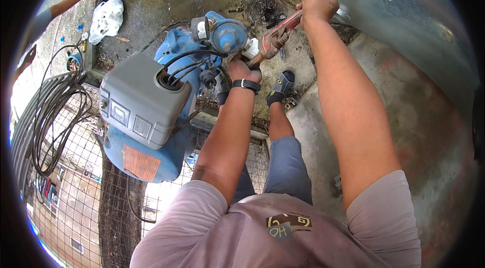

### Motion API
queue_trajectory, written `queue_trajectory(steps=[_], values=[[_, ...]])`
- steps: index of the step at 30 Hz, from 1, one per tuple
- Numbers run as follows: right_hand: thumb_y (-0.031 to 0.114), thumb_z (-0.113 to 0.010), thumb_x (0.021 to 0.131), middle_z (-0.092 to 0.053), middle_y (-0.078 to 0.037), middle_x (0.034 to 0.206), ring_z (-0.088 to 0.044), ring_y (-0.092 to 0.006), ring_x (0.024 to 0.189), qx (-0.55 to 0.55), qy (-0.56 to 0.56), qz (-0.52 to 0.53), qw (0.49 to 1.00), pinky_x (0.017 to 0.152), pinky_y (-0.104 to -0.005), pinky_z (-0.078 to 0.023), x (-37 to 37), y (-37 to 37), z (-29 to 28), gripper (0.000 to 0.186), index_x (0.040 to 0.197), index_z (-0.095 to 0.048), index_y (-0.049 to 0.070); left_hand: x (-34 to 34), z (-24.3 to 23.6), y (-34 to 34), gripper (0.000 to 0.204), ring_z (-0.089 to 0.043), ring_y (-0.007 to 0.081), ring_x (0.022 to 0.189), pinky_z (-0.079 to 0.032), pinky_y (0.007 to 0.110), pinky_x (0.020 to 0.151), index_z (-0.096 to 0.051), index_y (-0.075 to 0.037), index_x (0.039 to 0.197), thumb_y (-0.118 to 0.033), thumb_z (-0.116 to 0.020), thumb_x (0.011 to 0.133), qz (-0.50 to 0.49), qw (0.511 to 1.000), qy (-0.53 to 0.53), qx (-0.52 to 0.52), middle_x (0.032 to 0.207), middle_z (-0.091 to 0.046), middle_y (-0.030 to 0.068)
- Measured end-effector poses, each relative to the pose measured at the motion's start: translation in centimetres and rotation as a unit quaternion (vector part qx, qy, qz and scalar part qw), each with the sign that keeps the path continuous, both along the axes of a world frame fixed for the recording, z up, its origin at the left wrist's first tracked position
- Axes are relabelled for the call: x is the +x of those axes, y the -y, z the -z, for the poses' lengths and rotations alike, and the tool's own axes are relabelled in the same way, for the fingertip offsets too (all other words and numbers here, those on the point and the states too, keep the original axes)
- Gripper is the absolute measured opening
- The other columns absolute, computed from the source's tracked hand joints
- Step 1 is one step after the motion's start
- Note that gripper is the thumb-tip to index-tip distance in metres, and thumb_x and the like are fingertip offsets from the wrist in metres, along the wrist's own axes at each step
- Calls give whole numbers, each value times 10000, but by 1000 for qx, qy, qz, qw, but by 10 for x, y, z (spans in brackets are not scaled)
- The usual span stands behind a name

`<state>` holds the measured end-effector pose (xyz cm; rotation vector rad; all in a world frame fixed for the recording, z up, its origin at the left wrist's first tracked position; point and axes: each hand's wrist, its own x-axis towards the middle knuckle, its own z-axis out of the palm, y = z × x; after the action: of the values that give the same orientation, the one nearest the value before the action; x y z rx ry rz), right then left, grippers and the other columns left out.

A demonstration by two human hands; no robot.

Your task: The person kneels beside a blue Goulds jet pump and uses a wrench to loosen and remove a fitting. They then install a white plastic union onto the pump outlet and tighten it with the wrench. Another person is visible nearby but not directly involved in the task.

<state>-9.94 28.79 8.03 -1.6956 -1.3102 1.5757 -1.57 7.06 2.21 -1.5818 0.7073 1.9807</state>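
Note:
A red pipe wrench (290,23) slants from a white fitting (251,48) on the blue water pump (227,37) up toward the upper right. My right hand (319,3) is wrapped round its handle, near the bare far end. My left hand (244,70), below a wristwatch strap, is closed against the wrench's jaw end, right beside the white fitting; its fingertips are partly hidden. The wrench's jaws sit at the fitting, but how tightly they grip I cannot tell. Black cables run from the pump to a grey plastic cover (146,99).
The grey cover sits on a blue tank (136,154) to the left. A coil of black cable (55,126) hangs on wire mesh fencing (76,202). A white plastic bag (106,20) lies at the upper left, near another person's arm (70,3). A large grey curved surface (404,20) rises at right.

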Motion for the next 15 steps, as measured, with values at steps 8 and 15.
queue_trajectory(steps=[8,15], values=[[139,-556,860,-480,-99,559,-453,-221,409,-21,10,9,1000,407,-382,-436,-4,-5,6,204,743,-488,-14,-2,-2,-4,283,-629,245,1075,-513,418,917,-617,-69,1161,-175,-428,979,-5,999,7,-31,1172,-649,87],[123,-553,861,-471,-96,558,-454,-219,428,-24,19,0,1000,424,-403,-440,-1,-11,17,201,732,-475,-9,-1,-3,-5,288,-634,232,1057,-516,409,902,-616,-74,1172,-168,-424,979,10,999,-6,-35,1163,-652,79]])
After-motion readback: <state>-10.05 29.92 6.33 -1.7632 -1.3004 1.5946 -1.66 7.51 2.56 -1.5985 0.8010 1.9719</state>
